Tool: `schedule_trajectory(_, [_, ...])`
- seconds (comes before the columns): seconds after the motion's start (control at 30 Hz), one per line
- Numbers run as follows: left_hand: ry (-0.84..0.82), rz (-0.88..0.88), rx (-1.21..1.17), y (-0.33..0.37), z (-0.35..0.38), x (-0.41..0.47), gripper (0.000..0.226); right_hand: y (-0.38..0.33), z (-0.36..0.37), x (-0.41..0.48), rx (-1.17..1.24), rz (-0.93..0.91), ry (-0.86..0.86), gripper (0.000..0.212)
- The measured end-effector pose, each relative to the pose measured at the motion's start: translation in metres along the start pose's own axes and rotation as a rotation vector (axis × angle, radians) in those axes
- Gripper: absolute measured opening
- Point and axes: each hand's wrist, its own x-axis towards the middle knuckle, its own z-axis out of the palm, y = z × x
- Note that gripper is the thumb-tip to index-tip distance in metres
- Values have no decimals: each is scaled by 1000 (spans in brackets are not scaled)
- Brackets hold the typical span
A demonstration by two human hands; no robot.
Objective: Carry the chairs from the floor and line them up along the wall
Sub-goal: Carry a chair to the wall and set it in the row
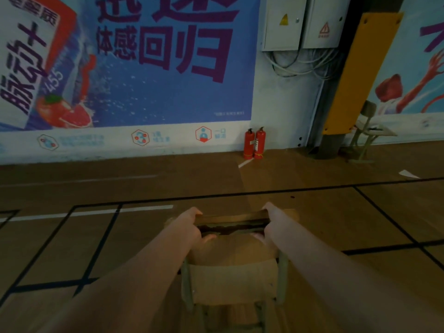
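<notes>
Floor (312, 227): brown wood boards, marked with black court lines (95, 239) and a white stripe (120, 210) at 10 o'clock. Two red fire extinguishers (254, 144) stand at 12 o'clock, far edge. Metal-framed chair (364, 140) at 2 o'clock; white paper scrap (408, 174) lies near it.

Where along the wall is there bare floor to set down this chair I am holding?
The long strip of floor under the poster, left of the fire extinguishers, is bare. Right of them it is crowded: the yellow-padded column and another chair stand close together.
</notes>
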Motion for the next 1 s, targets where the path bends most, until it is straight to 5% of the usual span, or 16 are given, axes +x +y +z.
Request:
schedule_trajectory(0.47, [23,-19,86,157,134,117,32,-110,151,131,49,19,70,38])
schedule_trajectory(1.0, [51,93,63,303,302,257,20,-273,313,297,-13,59,20,32])
